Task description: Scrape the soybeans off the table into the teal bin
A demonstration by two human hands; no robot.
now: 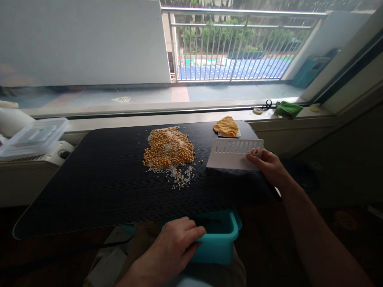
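Observation:
My right hand (271,165) grips the right end of a white plastic panel (229,160) with a row of slots along its top. The panel is tilted up over the right part of the black table (98,191). My left hand (182,243) is closed on the rim of a turquoise plastic bin (220,249), below the table's front edge and over my lap. What lies inside the bin is too dark to make out. A heap of yellow soybeans (170,153) mixed with white rice grains (184,177) lies mid-table, left of the panel.
A folded yellow cloth (226,126) lies at the table's back right. On the windowsill are black-handled scissors (267,104), a tape roll (257,111) and a green cloth (289,109). A clear plastic lid or box (34,135) rests at left. The window borders the table's far side.

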